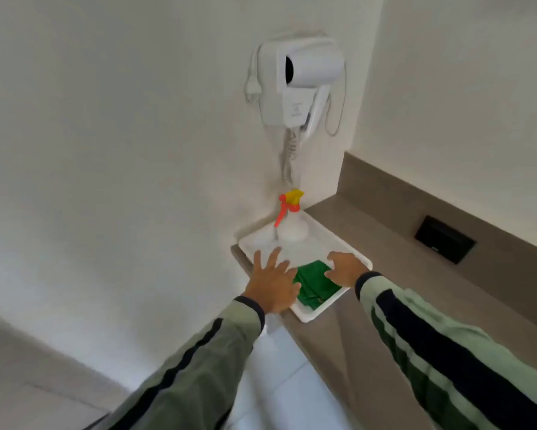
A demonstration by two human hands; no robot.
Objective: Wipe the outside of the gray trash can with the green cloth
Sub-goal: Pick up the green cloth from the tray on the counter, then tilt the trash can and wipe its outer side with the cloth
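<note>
Both hands over the white tray (310, 315) on the counter (385, 249): left hand (271, 283) spread wide, holding nothing; right hand (344, 270) open w/ fingers curled at the green cloth (312, 285), not gripping yet. Spray bottle (290, 218) behind. Trash can not in view. Looks like the pickup step; next: pinch the cloth, lift, find the can.

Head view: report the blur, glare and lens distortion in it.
Head view: soft throughout; the white tray and spray bottle wash out against the bright wall, edges hard to trace. Wide-angle bend tilts the hair dryer and counter. The green cloth stays distinct between left hand and right hand.
</note>
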